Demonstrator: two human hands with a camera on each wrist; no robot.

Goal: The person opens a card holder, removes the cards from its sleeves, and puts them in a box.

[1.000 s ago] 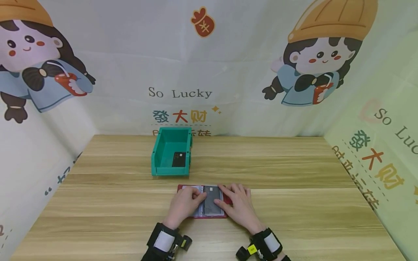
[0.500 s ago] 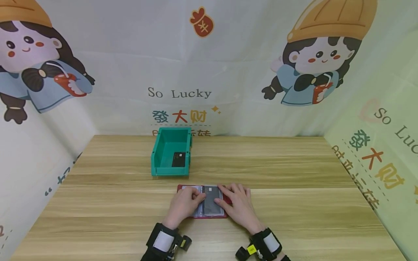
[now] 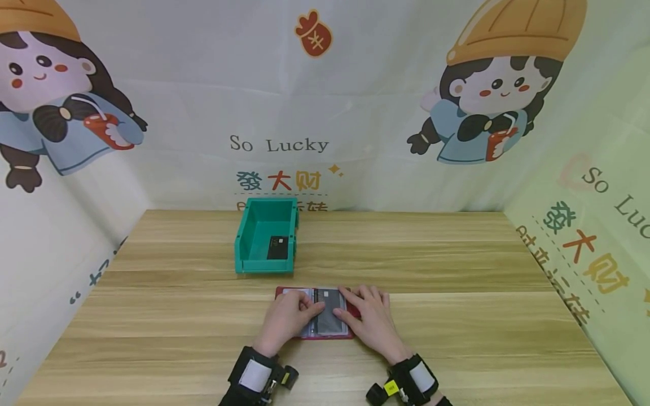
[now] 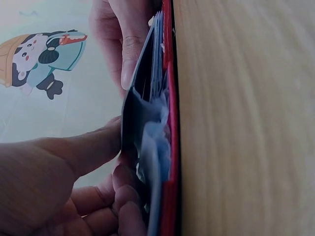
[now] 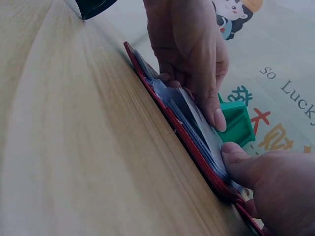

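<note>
A red card holder (image 3: 325, 338) lies spread on the table, with clear plastic sleeves (image 4: 153, 137) inside. On its right-hand page is a dark grey card (image 3: 330, 321). My left hand (image 3: 288, 316) pinches the inner edge of that page, near the spine. In the left wrist view its thumb is on the dark face and its fingers curl behind, among crumpled sleeves. My right hand (image 3: 373, 321) rests on the holder's right side. Its thumb (image 5: 236, 156) presses on the page, and its index finger reaches the top edge. The stacked sleeves under the page are partly hidden.
Behind the holder, a little to the left, stands a teal open bin (image 3: 254, 266) with a black card (image 3: 278, 248) in it. The wood-grain table (image 3: 457, 270) meets printed cloth walls (image 3: 365, 113) at the back and sides.
My left thumb has shifted slightly right, further onto the edge of the grey card's page. My right hand, the card holder and the bin stay in place.
</note>
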